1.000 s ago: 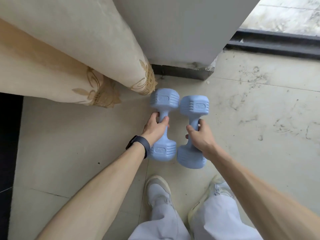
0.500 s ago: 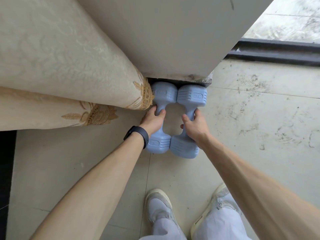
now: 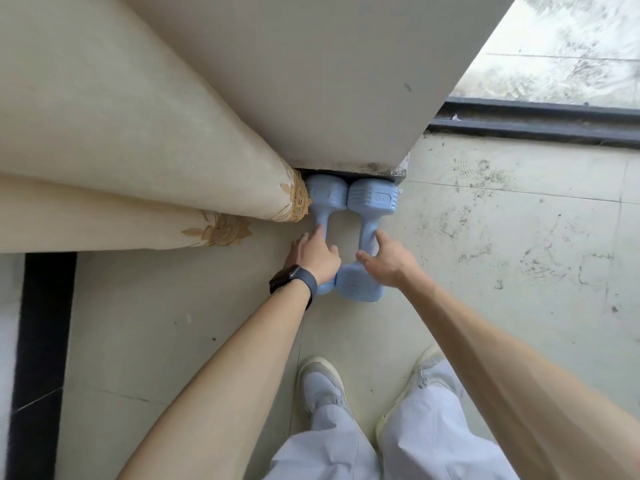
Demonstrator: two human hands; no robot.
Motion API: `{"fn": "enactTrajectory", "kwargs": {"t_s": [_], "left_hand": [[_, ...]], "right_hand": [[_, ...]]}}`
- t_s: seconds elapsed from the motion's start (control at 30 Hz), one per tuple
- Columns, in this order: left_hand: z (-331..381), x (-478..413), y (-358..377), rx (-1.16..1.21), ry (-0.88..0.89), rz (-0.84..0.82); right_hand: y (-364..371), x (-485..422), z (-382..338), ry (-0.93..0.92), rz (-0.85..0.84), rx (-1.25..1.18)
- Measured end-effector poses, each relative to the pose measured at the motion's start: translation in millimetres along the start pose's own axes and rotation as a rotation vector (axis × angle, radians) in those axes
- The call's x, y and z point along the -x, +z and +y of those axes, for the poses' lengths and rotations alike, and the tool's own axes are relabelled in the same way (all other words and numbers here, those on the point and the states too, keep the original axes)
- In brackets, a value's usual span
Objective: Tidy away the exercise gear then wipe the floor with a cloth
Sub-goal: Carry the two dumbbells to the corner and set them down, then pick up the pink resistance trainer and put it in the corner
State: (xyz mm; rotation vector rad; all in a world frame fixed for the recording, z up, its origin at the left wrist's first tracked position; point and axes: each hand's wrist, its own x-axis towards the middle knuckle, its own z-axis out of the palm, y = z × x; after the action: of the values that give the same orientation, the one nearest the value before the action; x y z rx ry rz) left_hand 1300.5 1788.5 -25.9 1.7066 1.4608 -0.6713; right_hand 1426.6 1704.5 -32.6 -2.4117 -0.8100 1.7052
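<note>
Since both weights lie flat on the floor, the tidying step looks all but done to me. The pale blue, matte-coated left dumbbell (image 3: 325, 195) and its twin, the right dumbbell (image 3: 372, 199), rest side by side with their heads touching. Their far ends are tucked against the foot of the plain off-white wall pillar (image 3: 329, 81).

The left hand (image 3: 317, 258) is over the left handle with its fingers straight, the forefinger just touching the bar. The right hand (image 3: 391, 261) is spread loosely over the right handle and grips nothing.

The next move, I'd guess, is to draw both hands clear and fetch a cloth. None is in sight.

Each dumbbell has chunky ribbed heads and a slim waisted grip. The right one has "2KG" stamped on its far head.

A cream curtain with a gold embroidered hem (image 3: 138, 150) brushes the left dumbbell's head, and a dark wristband (image 3: 294, 277) circles the left wrist. The pale floor tiles (image 3: 485, 237) carry dark scuffs to the right, below a black door track (image 3: 536, 119).
</note>
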Motion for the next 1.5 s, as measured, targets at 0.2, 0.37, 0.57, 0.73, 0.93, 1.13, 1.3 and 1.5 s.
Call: {"fn": "enactTrajectory", "kwargs": {"t_s": [0.2,0.37,0.57,0.73,0.93,1.13,1.3,1.5], "left_hand": [[11.1,154.0,-52.2,-0.256,0.112,0.002],[29.0,301.6,-128.5,-0.280,0.143,0.020],[41.2,471.2,-238.0,-0.270,0.270,0.164],[33.2,591.8,-301.6,-0.211,0.292,0.443],[-7.0,699.6,-314.8,-0.086,0.120,0.752],[-30.4,802.7,-257.8,0.103,-0.229,1.010],[-37.7,904.9,-163.8,0.283,-0.553,1.121],[-45.7,1051.6,-20.2,0.355,-0.959,1.169]], "right_hand": [[-48.9,160.3,-16.9,-0.063,-0.010,0.278],[-110.5,332.4,-74.3,-0.208,0.129,0.475],[-178.7,514.4,-150.1,-0.465,0.313,0.508],[-208.0,622.6,-187.4,-0.701,0.463,0.335],[-205.9,696.4,-218.6,-1.005,0.394,0.356],[-186.5,749.1,-237.6,-1.424,0.262,0.569],[-134.2,806.3,-219.9,-1.670,0.061,0.700],[-26.6,920.6,-162.1,-1.923,-0.316,0.810]]}}
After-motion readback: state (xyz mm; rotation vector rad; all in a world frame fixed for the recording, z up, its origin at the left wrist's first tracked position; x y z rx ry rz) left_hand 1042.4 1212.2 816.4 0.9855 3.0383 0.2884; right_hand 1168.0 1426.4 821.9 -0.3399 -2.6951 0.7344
